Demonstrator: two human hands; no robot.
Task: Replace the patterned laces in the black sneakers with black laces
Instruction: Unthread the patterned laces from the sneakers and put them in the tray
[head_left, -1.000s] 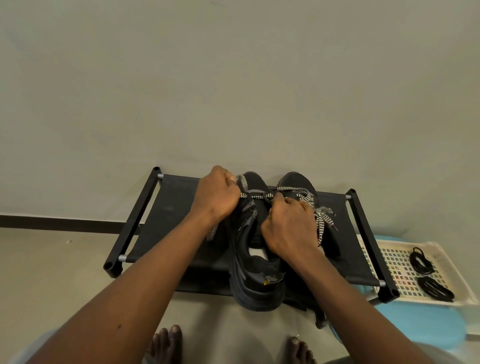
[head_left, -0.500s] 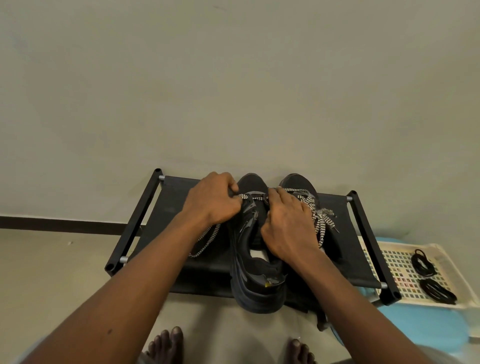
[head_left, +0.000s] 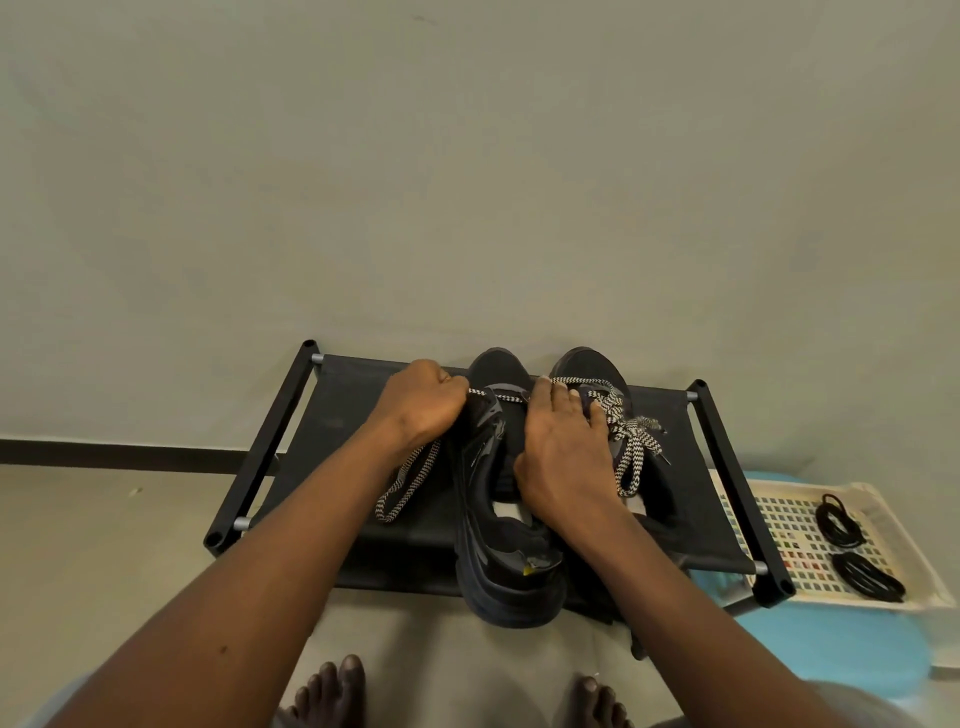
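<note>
1. A head-worn view looks down at a low black shoe rack (head_left: 353, 405) against a pale wall; two black sneakers sit on its fabric shelf, toes to the wall, so the lacing faces the person
2. The left sneaker (head_left: 511, 577) sits mid-shelf with its heel overhanging the front edge; it appears to be the one being unlaced
3. The left hand (head_left: 423, 400) has its fingers curled tight in a fist round the patterned lace (head_left: 409, 480), just left of the shoe's toe end. A short stretch runs taut across the shoe from the fist and the loose tail trails onto the shelf, which suggests a sideways pull to draw the lace out of its last eyelets
4. The right hand (head_left: 563, 452) lies over the shoes, fingers fairly straight and slightly apart, tips near the taut stretch; it seems to press the shoe down so it does not slide with the pull. The thumb is hidden, so whether it pinches anything cannot be told
5. The right sneaker (head_left: 597, 369), just beside the first, has a second patterned lace (head_left: 631, 447) threaded and loosely bowed; it looks untouched
6. Two coiled black laces (head_left: 837, 525) lie in a pale perforated tray (head_left: 779, 514) right of the rack, well apart from both hands, ready for relacing
7. The tray rests on something light blue (head_left: 841, 649); bare toes (head_left: 332, 686) show on the floor below
</note>
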